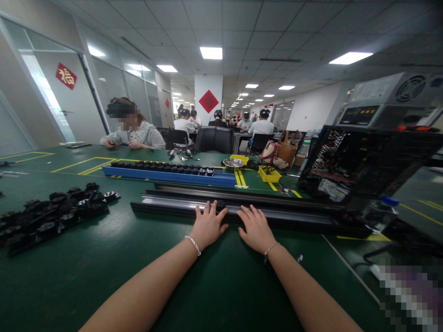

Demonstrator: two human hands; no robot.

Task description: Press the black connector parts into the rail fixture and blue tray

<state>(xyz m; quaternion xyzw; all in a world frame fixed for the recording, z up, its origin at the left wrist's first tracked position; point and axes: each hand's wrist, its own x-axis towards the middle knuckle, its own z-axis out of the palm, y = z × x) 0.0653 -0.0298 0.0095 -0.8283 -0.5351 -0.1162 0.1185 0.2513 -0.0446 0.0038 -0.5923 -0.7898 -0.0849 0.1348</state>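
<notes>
A long black rail (290,217) with a shiny channel lies across the green table in front of me. My left hand (207,224) rests at its near edge, fingers spread, the tips over the channel. Close by those fingertips sits a small dark part (220,204) in the channel; its kind is too small to tell. To the right, my right hand (255,228) lies with its fingers apart, tips touching or just above the rail. Neither hand grips anything. Behind runs a second dark rail (242,197).
Many black parts (51,216) lie in a heap on the left. Beyond the rails stand a blue tray (173,176) of black parts, a metal dish (233,163) and a yellow bin (269,174). An opened computer case (332,166) stands right. A co-worker (133,129) sits across.
</notes>
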